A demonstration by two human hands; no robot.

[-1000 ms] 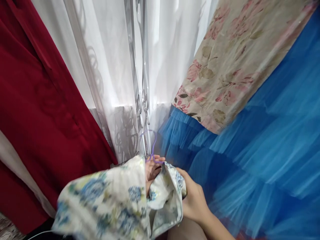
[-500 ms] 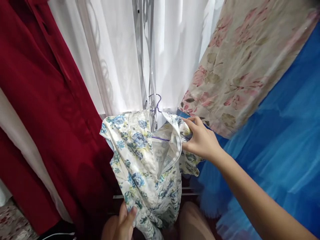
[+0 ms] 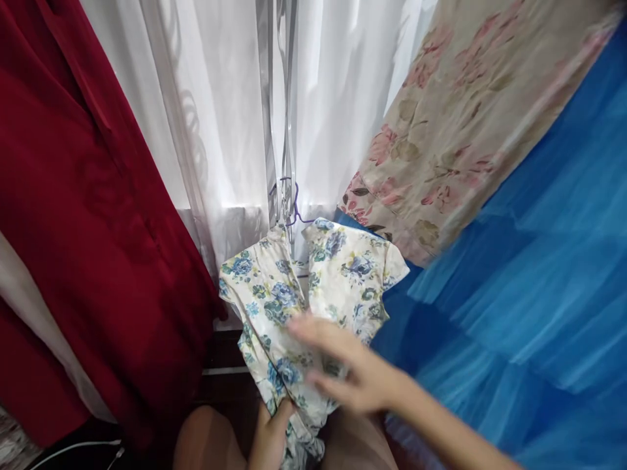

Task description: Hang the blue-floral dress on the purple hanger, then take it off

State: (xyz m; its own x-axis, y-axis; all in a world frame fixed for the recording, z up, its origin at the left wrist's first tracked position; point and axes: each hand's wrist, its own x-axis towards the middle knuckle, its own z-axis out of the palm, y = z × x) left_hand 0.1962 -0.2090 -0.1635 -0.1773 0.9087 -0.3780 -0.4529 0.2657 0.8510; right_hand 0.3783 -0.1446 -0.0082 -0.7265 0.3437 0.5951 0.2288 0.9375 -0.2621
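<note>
A white dress (image 3: 281, 307) with blue flowers and cap sleeves hangs on a purple hanger (image 3: 297, 205), its top split by a V-shaped opening. At its bunched lower part, my left hand (image 3: 274, 427) is closed on the fabric, with the thumb on top. My right hand (image 3: 350, 365) is blurred by motion in front of the dress, just below the opening. Its thumb and fingers are apart, and no cloth shows between them. Whether its fingertips touch the fabric, I cannot tell.
Red cloth (image 3: 122, 228) hangs on the left. White curtains (image 3: 323, 117) and grey metal scrollwork (image 3: 289, 91) stand behind the dress. To the right hang beige floral cloth (image 3: 416, 150) and blue ruffled tulle (image 3: 529, 294). A white cable (image 3: 78, 446) lies at lower left.
My right hand has let go of the dress's right shoulder and moved down and left over its front. The right side of the opening, folded back before, now lies flat. My left hand keeps its hold.
</note>
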